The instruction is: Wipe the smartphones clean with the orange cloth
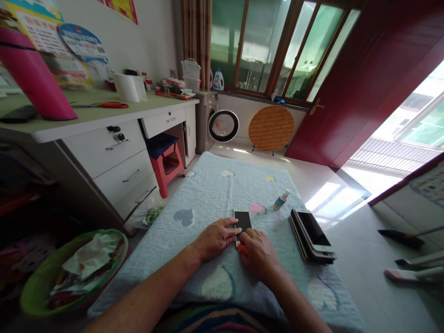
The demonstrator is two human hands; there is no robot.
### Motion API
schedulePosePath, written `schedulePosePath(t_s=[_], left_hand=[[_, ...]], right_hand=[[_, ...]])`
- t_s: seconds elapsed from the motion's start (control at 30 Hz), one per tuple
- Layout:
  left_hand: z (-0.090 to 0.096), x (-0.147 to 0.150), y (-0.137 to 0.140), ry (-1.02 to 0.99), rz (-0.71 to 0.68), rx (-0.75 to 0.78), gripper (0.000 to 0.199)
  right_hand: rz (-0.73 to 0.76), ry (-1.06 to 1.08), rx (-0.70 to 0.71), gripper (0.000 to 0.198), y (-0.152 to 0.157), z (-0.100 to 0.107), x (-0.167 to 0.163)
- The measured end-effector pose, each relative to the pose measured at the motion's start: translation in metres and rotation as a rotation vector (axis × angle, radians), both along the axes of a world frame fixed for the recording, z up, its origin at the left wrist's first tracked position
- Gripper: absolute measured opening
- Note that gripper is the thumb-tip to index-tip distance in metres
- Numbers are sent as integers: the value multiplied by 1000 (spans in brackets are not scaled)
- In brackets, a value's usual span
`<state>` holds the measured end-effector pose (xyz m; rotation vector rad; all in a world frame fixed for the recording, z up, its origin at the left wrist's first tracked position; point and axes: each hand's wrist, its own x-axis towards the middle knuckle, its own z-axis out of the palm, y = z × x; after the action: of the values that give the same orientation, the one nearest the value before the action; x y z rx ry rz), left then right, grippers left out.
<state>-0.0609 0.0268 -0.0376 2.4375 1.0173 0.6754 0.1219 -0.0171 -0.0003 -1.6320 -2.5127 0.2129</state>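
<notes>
A white smartphone [243, 218] with a dark screen lies flat on the quilted light-blue cover [215, 194] in front of me. My left hand [215, 238] rests at its left edge, fingers stretched out and their tips touching the phone. Over the lower right part of the phone, my right hand [258, 252] is closed around an orange cloth [243, 249], pressing it near the screen; the hand hides much of the cloth and the phone's lower end. To the right stand a small spray bottle [282, 199] and a stack of phones and tablets [312, 236].
A green basket [120, 268] of crumpled paper sits on the floor at the left, beside a white desk [104, 157]. A red stool [168, 166] is tucked under the desk. Farther off are an open washing machine door [224, 126], a round wooden tabletop [271, 128] and a red door [333, 88].
</notes>
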Motion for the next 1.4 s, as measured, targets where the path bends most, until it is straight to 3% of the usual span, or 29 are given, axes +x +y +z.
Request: schedulePosePath(t_s=[0.23, 0.53, 0.83, 1.1, 1.33, 1.4], left_hand=[[0, 0, -4, 39, 6, 108, 25], [3, -1, -9, 53, 38, 204, 30], [3, -4, -7, -2, 30, 153, 34], [7, -2, -4, 99, 40, 85, 43], [20, 3, -17, 138, 25, 220, 43], [21, 10, -24, 175, -18, 277, 30]], right_hand=[[102, 334, 4, 17, 2, -1, -9], [-201, 784, 103, 4, 20, -16, 25], [-322, 809, 169, 6, 18, -23, 30], [-290, 816, 62, 10, 16, -26, 25], [-302, 848, -25, 18, 15, -24, 23], [-312, 864, -38, 20, 14, -24, 23]])
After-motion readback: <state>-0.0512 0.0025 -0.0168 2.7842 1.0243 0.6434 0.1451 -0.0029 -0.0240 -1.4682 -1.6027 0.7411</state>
